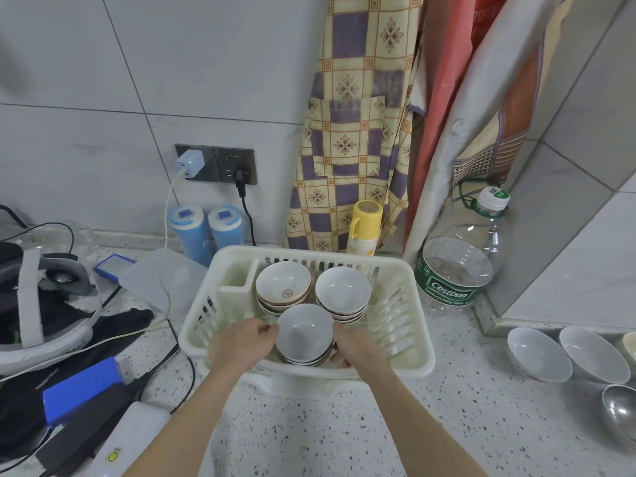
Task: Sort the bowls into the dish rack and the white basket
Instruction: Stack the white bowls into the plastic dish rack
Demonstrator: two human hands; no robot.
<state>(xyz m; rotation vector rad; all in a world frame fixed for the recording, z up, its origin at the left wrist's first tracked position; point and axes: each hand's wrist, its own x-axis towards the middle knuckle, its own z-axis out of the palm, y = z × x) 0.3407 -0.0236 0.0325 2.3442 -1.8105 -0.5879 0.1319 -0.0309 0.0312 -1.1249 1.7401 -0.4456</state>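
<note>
- White slatted plastic basket (406,304) sat on the speckled terrazzo countertop (464,425), centre of view, against the grey tiled wall (172,80).
- Three stacks of white ceramic bowls stood inside it: back-left stack (283,287) with a red mark in the top bowl, back-right stack (343,293), front stack (304,333) nearest the person.
- Left hand (241,342) held the front stack from its left side, fingers curled onto the top bowl's rim.
- Right hand (356,347) held the same stack from its right side, fingers wrapped down around the lower bowls; fingertips partly hidden.
- Front stack sat low in the basket; couldn't tell if it touched the floor of it.
- Two loose white bowls (537,354) lay tilted on the counter at right, well apart from the basket, with a steel bowl (621,407) just in front of them.
- Clear large water bottle with green label (457,266) stood just beside the basket's right back corner.
- Yellow-lidded flask (364,225) stood behind the basket, in front of a hanging checked apron (351,132).
- Two blue cylindrical canisters (206,232) stood by the wall under the outlet (216,165).
- White headset (44,304), cables and a blue box (82,390) lay at left.
</note>
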